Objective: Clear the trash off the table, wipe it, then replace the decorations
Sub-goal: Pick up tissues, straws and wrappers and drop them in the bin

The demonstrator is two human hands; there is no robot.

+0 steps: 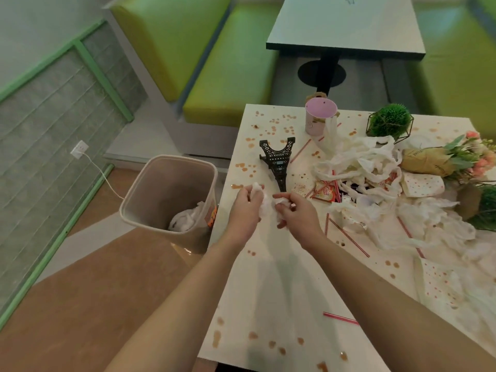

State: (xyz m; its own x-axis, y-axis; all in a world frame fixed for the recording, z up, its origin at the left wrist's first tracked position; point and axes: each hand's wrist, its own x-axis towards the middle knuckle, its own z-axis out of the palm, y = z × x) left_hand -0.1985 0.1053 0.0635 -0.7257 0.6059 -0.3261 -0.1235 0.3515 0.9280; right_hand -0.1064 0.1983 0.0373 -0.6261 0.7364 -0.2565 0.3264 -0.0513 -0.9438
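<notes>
Both hands are over the table's [268, 277] left edge, working one wad of crumpled white tissue [264, 201] between them: the left hand [245, 208] has its fingers curled round the upper lump, the right hand [294, 210] pinches the other end. The waste bin [161, 183] stands on the floor just off that left edge, mouth open and tilted toward the camera, with white paper already lying at its bottom. So the drop goes leftward, and the left hand is the nearer one, close to the bin's rim. Just beyond the hands a small black Eiffel Tower model [279, 162] lies on its side, its long axis running away from the person, tip toward the hands. Farther right sprawls the main heap of tissues and wrappers [370, 178], red straws among it. At the far edge stands a pink bucket [319, 116]; I cannot tell whether it is empty. Brown spots dot the tabletop, so wiping looks some way off.
</notes>
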